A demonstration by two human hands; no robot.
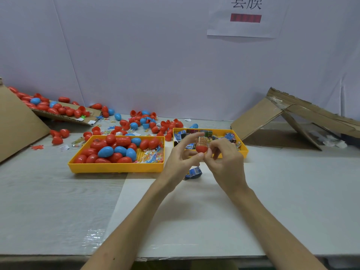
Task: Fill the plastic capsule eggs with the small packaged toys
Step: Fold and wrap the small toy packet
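Note:
A red capsule egg [201,146] with a printed sleeve round its upper part is held upright above the table. My left hand [180,158] pinches it from the left and my right hand [224,158] pinches it from the right. Under my hands a blue-printed wrapped egg [193,173] lies on the table. A yellow tray [116,167] on the left holds several red and blue eggs [106,152] and small packaged toys [152,155]. Behind my hands, a second yellow tray [244,151] holds printed sleeves and wrapped pieces.
Loose red and blue eggs and egg halves [148,121] are scattered at the back of the table. A cardboard flap [58,110] at the back left carries more eggs. A collapsed cardboard box [292,121] lies at the right. A white sheet [194,211] covers the near table.

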